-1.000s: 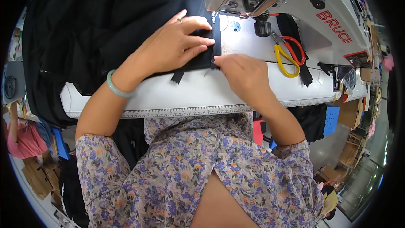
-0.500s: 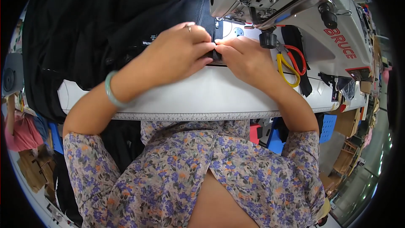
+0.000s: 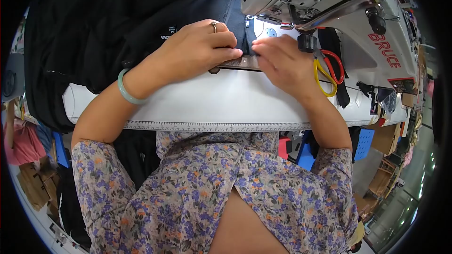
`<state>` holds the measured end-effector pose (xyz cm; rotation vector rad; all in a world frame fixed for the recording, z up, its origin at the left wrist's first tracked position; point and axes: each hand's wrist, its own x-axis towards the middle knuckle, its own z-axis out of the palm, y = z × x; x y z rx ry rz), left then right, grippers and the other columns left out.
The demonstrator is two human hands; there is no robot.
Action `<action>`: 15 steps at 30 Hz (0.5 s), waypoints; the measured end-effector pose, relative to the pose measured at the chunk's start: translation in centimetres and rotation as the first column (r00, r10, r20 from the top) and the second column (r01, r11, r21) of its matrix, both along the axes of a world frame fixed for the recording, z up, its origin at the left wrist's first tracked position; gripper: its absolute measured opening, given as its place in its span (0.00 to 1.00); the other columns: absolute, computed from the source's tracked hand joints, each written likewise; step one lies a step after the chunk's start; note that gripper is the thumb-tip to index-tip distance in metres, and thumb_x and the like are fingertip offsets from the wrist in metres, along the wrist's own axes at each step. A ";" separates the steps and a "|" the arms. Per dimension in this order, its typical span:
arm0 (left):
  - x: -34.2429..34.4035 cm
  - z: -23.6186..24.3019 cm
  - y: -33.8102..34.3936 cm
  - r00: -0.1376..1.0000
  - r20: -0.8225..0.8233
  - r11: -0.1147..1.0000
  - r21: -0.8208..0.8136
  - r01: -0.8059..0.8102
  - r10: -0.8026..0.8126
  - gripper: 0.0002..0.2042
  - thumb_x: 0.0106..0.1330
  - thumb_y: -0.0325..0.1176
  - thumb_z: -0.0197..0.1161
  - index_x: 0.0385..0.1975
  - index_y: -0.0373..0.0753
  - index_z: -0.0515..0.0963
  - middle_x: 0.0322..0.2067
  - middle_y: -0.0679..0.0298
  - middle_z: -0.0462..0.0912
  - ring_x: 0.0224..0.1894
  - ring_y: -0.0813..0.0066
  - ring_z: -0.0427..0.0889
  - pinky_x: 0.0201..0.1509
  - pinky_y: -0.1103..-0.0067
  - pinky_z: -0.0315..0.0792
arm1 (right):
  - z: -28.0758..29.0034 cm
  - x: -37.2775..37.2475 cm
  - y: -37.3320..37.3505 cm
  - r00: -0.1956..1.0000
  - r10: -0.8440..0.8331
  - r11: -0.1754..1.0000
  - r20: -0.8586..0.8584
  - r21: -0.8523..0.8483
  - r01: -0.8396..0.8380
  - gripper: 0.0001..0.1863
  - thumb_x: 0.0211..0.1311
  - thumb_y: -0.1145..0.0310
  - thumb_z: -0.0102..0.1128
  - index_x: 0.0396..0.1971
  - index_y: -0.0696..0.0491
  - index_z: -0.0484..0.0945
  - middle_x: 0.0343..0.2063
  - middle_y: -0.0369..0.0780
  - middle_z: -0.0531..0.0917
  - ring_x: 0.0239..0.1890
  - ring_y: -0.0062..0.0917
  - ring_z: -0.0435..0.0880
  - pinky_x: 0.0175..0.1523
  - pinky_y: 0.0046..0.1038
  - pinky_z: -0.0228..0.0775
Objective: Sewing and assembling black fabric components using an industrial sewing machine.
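Observation:
A dark navy-black garment lies on the sewing table, its edge running under the presser foot. My left hand is closed on the garment's near edge, thumb and fingertips pressed together just in front of the foot. A ring and a pale green bangle are on that arm. My right hand is at the right side of the same edge, fingers bent toward the cloth. Its fingers are smeared by motion, so whether they grip the fabric is unclear.
The sewing machine head stands over the far right. Scissors with red and yellow handles lie by its base, over a black strip. A ruler tape runs along the table's front edge. More black cloth heaps at the left.
My hands were pinching the cloth edge close together; now they are apart. The right hand has shifted slightly right, and a metal plate shows between them.

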<state>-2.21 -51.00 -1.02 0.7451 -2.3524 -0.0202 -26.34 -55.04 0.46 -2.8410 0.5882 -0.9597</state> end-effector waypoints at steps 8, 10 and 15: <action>-0.7 -0.2 0.9 0.992 0.053 0.991 -0.071 -0.113 0.117 0.09 0.54 0.31 0.62 0.35 0.44 0.82 0.31 0.69 0.74 0.36 0.73 0.76 0.38 0.76 0.71 | 0.2 0.1 0.4 0.991 0.112 0.992 -0.078 0.061 -0.107 0.13 0.44 0.80 0.68 0.32 0.52 0.82 0.33 0.36 0.83 0.30 0.27 0.83 0.32 0.27 0.77; -0.6 -0.4 0.9 0.993 0.029 0.992 -0.066 -0.110 0.112 0.09 0.54 0.31 0.63 0.35 0.44 0.82 0.31 0.68 0.74 0.36 0.73 0.76 0.38 0.76 0.71 | 0.5 0.3 0.5 0.991 0.100 0.994 -0.088 0.045 -0.096 0.12 0.44 0.80 0.68 0.32 0.52 0.81 0.33 0.35 0.83 0.30 0.27 0.83 0.33 0.28 0.77; -0.2 -0.2 1.0 0.989 0.046 0.990 0.029 -0.139 0.138 0.08 0.53 0.31 0.63 0.34 0.45 0.81 0.30 0.71 0.74 0.35 0.74 0.76 0.40 0.77 0.70 | 0.7 0.6 0.6 0.990 0.024 0.999 -0.140 0.044 -0.018 0.12 0.45 0.79 0.67 0.33 0.52 0.80 0.32 0.35 0.83 0.31 0.28 0.83 0.34 0.28 0.77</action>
